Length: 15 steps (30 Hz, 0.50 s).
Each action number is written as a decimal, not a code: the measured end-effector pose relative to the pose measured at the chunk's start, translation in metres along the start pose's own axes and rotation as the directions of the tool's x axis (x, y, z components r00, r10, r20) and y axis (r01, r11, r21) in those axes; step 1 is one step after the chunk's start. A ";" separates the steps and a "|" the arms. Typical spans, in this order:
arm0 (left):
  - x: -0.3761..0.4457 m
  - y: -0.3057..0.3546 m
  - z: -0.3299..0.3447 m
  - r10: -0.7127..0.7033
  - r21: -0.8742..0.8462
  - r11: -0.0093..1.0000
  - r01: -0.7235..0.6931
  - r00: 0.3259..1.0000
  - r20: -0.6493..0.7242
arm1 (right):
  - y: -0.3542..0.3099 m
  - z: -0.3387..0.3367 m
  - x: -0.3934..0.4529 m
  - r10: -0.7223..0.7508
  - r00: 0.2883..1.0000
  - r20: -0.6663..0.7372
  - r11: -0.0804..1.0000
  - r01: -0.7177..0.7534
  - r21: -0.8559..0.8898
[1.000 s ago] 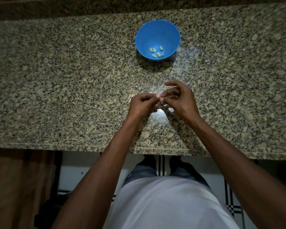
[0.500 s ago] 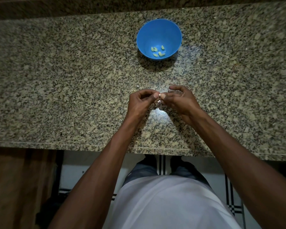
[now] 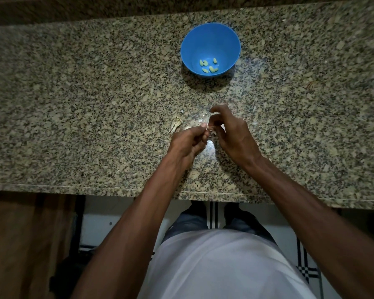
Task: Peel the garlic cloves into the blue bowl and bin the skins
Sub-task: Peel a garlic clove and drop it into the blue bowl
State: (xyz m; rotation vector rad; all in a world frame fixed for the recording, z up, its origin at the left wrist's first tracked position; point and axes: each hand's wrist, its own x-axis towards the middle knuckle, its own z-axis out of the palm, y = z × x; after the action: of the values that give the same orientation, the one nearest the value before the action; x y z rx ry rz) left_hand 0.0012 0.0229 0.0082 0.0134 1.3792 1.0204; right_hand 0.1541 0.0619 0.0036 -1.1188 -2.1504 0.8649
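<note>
A blue bowl (image 3: 211,43) stands on the granite counter (image 3: 73,104) beyond my hands and holds several pale peeled garlic cloves (image 3: 208,66). My left hand (image 3: 187,142) pinches a small garlic clove (image 3: 207,131) between thumb and fingertips. My right hand (image 3: 231,132) meets it from the right, its fingers curled and pinching at the same clove; the index finger is lifted. The clove is mostly hidden by the fingers. A dry scrap of garlic skin (image 3: 175,123) lies on the counter just left of my left hand.
Small flakes of skin (image 3: 203,119) are scattered on the counter around my hands. The counter's front edge (image 3: 95,188) runs just below my forearms. A dark wall strip borders the counter at the back. No bin is in view.
My hands have shifted a little while working the clove: the right index finger has lifted and the left hand has dropped slightly. The skin scrap to the left is now uncovered.
</note>
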 end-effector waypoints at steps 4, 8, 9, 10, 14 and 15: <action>0.002 0.000 0.002 -0.081 -0.088 0.993 0.082 0.997 0.016 | 0.010 0.002 -0.006 -0.074 0.997 0.027 0.994 0.076 -0.077; -0.002 0.004 0.004 -0.113 -0.134 0.983 0.123 0.990 0.079 | 0.007 0.000 -0.004 0.059 0.997 -0.051 0.993 -0.053 0.104; -0.002 0.004 0.005 -0.102 -0.140 0.984 0.114 0.991 0.091 | 0.006 0.000 -0.002 0.133 0.989 -0.063 0.976 -0.120 0.182; -0.002 0.004 0.005 -0.066 -0.121 0.990 0.077 0.994 0.092 | 0.004 -0.001 0.000 0.231 0.971 -0.055 0.937 -0.207 0.283; 0.001 0.001 0.003 0.232 0.134 0.963 -0.235 0.972 0.036 | 0.004 -0.003 0.003 0.558 0.826 0.077 0.621 -0.477 0.622; 0.002 0.000 0.003 0.302 0.200 0.932 -0.301 0.953 0.028 | 0.003 -0.005 0.003 0.605 0.784 0.140 0.543 -0.534 0.648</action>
State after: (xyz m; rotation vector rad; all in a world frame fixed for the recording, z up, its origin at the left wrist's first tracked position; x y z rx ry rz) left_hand 0.0028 0.0254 0.0077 0.3867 1.5088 1.1271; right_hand 0.1580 0.0670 0.0049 -1.4256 -1.1528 1.6608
